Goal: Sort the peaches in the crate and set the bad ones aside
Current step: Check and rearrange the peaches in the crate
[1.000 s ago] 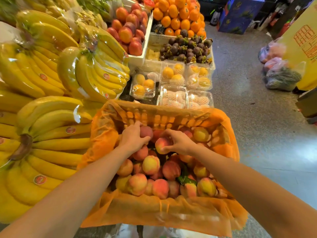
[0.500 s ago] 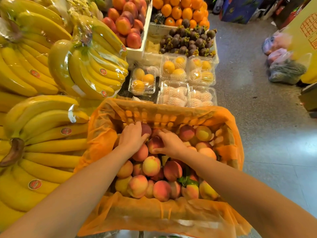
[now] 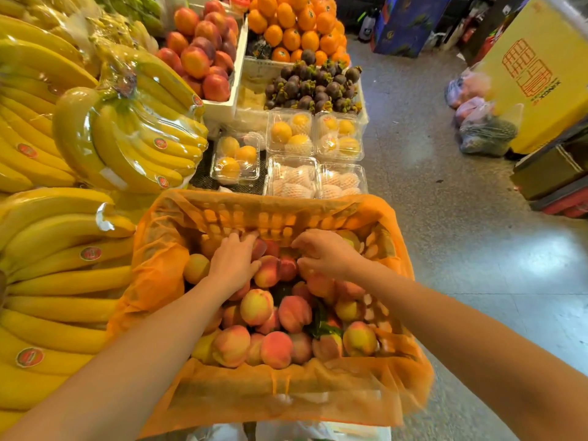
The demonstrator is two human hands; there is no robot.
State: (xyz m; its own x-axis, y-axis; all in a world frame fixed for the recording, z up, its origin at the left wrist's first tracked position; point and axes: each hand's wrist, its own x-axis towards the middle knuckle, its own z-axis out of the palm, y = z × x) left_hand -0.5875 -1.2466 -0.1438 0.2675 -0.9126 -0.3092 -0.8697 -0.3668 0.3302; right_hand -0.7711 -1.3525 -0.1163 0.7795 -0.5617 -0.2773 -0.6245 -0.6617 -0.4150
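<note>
Nearest me is the crate (image 3: 286, 396), with its orange mesh liner (image 3: 152, 281) flopped over the rim and the open top facing straight up. It sits just beside the bananas (image 3: 57, 281) on my left. The peaches (image 3: 257, 307) are heaped inside it, mostly yellow-red. They're round, so there's no real long axis, and their seams and stem ends point every which way. The crate looks about as deep as it is wide from here, so I can't call its long side.

Further in, my left grip (image 3: 234, 265) lies palm down on the pile near the far wall, fingers fairly straight, holding nothing. My right grip (image 3: 327, 253) is next to it, fingers curled down into the fruit. Can't tell if it's actually got one.

My take on doing this well: roll each peach gently and check the underside. Lift rather than dig, and don't squeeze, since these probably bruise easily. I don't see a reject pile anywhere, and just past the far rim it's only clamshell boxes (image 3: 289, 176).
</note>
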